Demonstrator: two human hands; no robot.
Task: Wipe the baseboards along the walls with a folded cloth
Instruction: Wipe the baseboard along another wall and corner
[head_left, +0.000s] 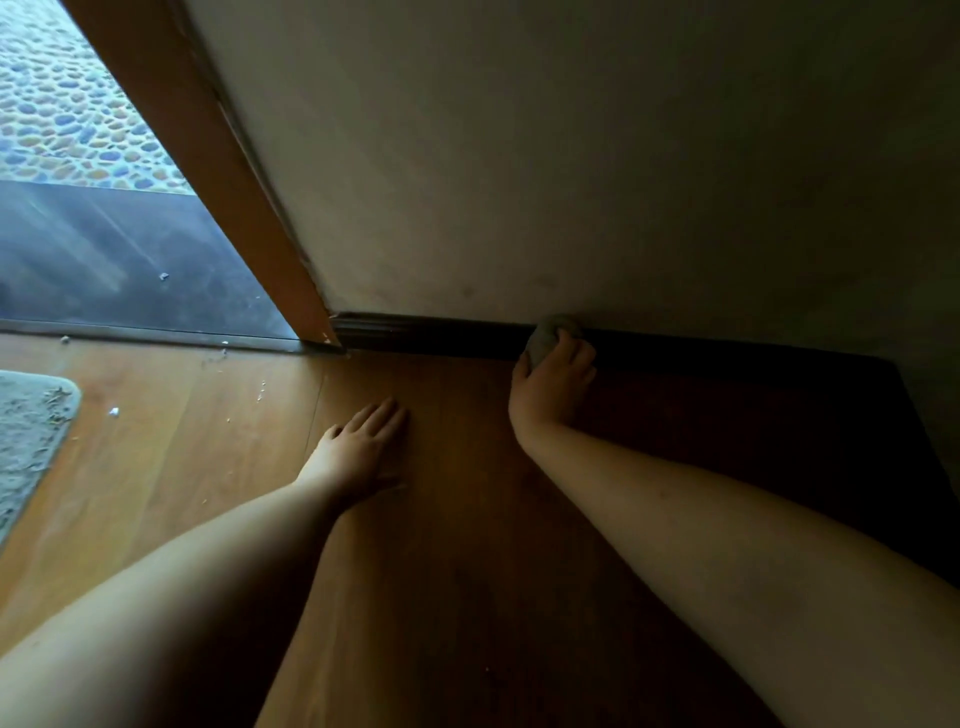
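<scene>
Wood floor (467, 519): L hand (358, 447) flat, R hand (550, 379) grips cloth (550, 335) on baseboard (441, 338) nr doorframe (218, 171).

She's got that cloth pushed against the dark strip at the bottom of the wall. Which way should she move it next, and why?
Probably slide it along, toward the door frame. The right hand grips the grey cloth against the baseboard partway along, and a stretch runs from there to the frame. The left hand lies flat on the wooden floor, bracing her. Which stretch is already wiped cannot be told.
</scene>
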